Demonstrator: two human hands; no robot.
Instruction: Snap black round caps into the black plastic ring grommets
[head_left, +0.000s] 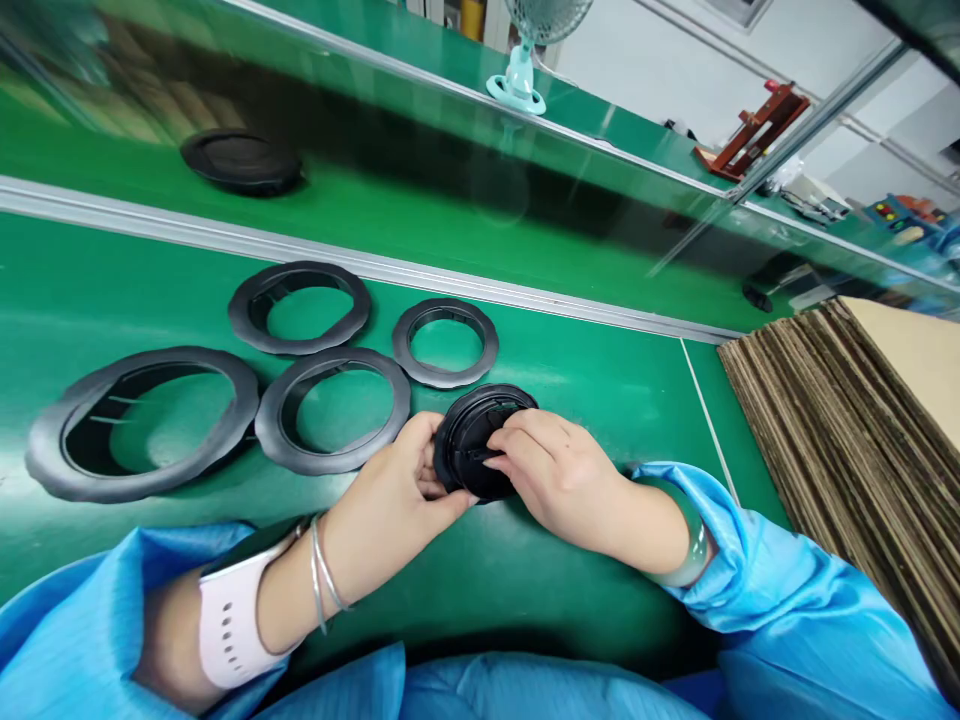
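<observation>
Tilted toward me, a round black plastic part (471, 440) with a stepped rim and recessed inside is gripped at its left edge by my left hand (409, 490). The fingers of that hand curl behind it and the thumb presses the lower rim. My right hand (559, 470) reaches into the recess from the right, thumb and fingers pinched near the middle. What lies between those fingertips is hidden. Just behind the part lies a small black ring (403, 345). Left of my hands are a black ring (268, 425), another black ring (241, 305) and a larger black ring (49, 455).
A stack of brown cardboard sheets (810, 430) stands at the right on the green table (600, 610). A clear panel with a metal rail (525, 295) runs along the back, a dark round part (240, 160) visible at it. Beyond are a turquoise fan (519, 80) and a reddish-brown stand (754, 135).
</observation>
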